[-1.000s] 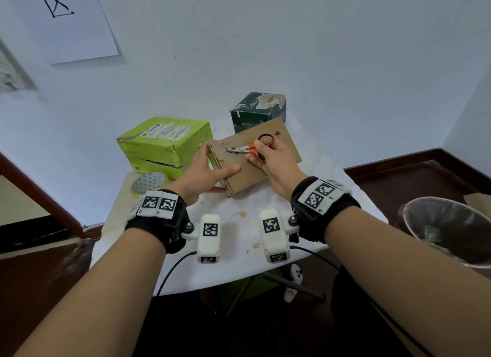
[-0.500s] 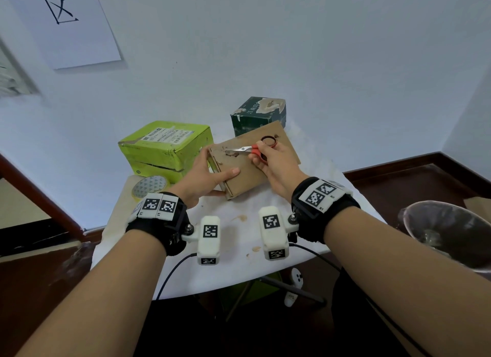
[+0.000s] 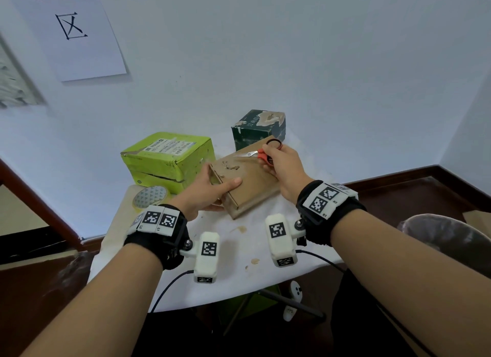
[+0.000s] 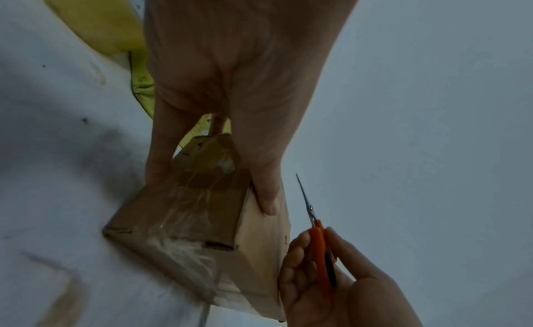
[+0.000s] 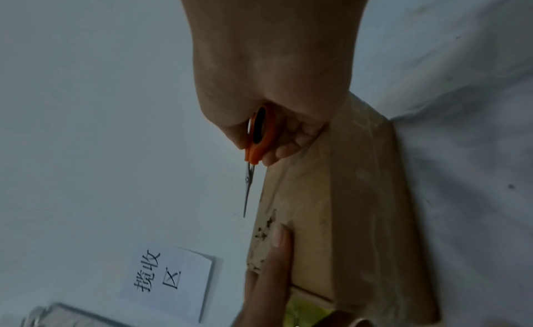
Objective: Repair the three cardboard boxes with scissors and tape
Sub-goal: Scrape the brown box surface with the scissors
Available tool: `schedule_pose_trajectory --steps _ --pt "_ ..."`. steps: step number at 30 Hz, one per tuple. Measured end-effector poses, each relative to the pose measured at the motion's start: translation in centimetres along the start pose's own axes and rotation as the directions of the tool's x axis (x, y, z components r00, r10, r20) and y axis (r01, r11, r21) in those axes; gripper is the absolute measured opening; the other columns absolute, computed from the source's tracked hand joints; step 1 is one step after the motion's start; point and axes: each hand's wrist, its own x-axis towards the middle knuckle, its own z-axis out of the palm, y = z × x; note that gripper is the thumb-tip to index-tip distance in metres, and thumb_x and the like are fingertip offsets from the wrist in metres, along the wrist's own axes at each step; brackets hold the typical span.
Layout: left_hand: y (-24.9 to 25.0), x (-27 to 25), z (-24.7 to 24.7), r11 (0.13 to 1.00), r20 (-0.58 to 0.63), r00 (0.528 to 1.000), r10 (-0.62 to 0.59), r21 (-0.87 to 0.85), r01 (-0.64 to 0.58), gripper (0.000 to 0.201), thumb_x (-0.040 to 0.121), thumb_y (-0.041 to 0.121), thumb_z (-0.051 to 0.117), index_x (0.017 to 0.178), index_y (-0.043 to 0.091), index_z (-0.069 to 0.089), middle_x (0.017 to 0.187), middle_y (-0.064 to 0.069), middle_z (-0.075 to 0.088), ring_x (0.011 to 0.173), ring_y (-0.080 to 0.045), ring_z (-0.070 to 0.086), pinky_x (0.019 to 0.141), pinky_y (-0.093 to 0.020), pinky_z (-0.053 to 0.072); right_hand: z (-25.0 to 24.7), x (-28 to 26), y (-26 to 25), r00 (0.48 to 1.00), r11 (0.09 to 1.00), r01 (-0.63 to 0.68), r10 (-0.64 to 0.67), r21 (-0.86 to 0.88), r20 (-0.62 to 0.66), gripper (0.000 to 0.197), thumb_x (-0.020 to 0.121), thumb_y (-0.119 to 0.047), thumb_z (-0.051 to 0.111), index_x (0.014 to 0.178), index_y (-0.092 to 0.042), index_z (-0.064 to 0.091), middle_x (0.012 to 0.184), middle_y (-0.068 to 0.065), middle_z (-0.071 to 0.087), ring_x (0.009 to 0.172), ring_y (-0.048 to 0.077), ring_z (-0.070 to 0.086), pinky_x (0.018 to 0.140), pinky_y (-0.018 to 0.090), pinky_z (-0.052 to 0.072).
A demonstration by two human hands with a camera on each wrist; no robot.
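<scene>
1. While your left hand (image 3: 210, 194) gripped the flat brown cardboard box (image 3: 249, 181) at its near-left end, thumb pressed flat on the top face and fingers wrapped round the side, the box sat tilted on the white table (image 3: 239, 250).
2. Your right hand (image 3: 285, 168) was curled round the orange-handled scissors (image 3: 261, 153), whose thin steel blades lay closed and pointed left above the box's top face, not touching it.
3. The box's top showed a ragged, torn patch (image 3: 231, 166) of peeled paper near your thumb.
4. The left wrist view alone showed the box's end face (image 4: 184, 209), covered with wrinkled, glossy clear tape and marked with small slots; the head view hid that face.
5. The right wrist view alone showed your thumbnail (image 5: 278, 237) just beside the crumbly torn edge, with the scissor tips apart from the cardboard.
6. A lime-green carton (image 3: 170, 160) with a white printed label and a split along its side stood just left of the brown box.
7. A dark green cube box (image 3: 259, 129) with torn top paper stood behind it.
8. A roll of tape (image 3: 150, 198), round with a triangle-patterned face, lay at the table's left edge near your left wrist.
9. Brown stains (image 3: 240, 229) dotted the cloth-like tabletop.
</scene>
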Motion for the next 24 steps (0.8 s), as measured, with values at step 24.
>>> schedule_pose_trajectory --steps 24 --pt "1.4 1.1 1.0 0.984 -0.104 0.979 0.177 -0.001 -0.178 0.022 0.088 0.025 0.069 0.107 0.018 0.058 0.100 0.002 0.060 0.079 -0.009 0.057 0.074 -0.025 0.050 -1.4 -0.3 0.2 0.882 0.764 0.405 -0.472 -0.503 -0.006 0.015 0.084 -0.025 0.063 0.083 -0.011 0.059 0.074 -0.008 0.058 0.068 0.007 0.053 0.069 0.026 0.048"
